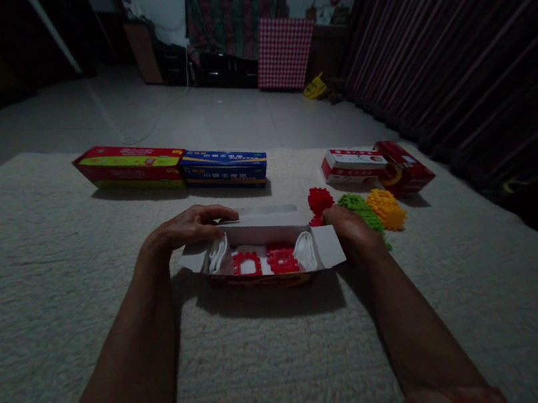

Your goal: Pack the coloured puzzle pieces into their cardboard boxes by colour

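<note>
An opened cardboard box (pixel 264 234) sits in front of me, white inside, its lid raised at the back and end flaps spread outward. Two red notched plastic blocks (pixel 247 265) lie in it between white folded wads (pixel 305 251) at the ends. My left hand (pixel 194 226) grips the back left corner, fingers along the lid. At the back right corner my right hand (pixel 354 229) is closed against the box beside the end flap; some fingertips are hidden. Just beyond it are red blocks (pixel 320 200), green blocks (pixel 358 208) and yellow blocks (pixel 386 209).
A red and yellow-green box (pixel 135 166) and a blue box (pixel 225 169) stand end to end on the pale mat (pixel 285 374). A white and red box (pixel 353 165) touches a red box (pixel 403 168) at back right. Dark curtains (pixel 431 36) hang on the right.
</note>
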A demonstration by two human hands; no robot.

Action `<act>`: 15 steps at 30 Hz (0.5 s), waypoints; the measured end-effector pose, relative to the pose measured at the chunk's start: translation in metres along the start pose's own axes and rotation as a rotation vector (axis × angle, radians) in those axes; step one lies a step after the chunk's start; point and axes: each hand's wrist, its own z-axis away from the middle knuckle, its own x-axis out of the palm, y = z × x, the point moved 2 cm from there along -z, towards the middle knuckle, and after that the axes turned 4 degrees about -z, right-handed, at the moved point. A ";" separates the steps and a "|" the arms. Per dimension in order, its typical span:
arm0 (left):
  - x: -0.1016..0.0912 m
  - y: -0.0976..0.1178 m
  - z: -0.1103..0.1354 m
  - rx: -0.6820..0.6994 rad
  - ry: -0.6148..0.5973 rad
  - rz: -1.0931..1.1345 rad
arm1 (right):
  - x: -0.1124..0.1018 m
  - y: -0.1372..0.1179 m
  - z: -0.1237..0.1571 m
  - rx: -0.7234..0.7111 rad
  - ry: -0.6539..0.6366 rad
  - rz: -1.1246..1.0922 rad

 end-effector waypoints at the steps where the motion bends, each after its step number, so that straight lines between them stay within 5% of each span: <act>1: 0.000 0.000 0.000 0.012 0.004 0.009 | 0.001 0.000 -0.001 -0.003 -0.002 -0.004; 7: -0.001 -0.003 -0.001 0.050 0.005 0.042 | -0.005 0.009 -0.006 0.021 -0.002 -0.010; 10: -0.002 -0.003 -0.001 0.057 0.005 0.032 | -0.028 0.016 0.006 0.013 0.152 0.040; 13: -0.002 -0.002 -0.001 0.067 0.011 0.021 | -0.052 0.004 0.031 -0.134 0.399 0.021; 15: -0.002 -0.002 -0.001 0.074 0.012 0.031 | -0.058 -0.018 0.050 -0.360 0.453 -0.054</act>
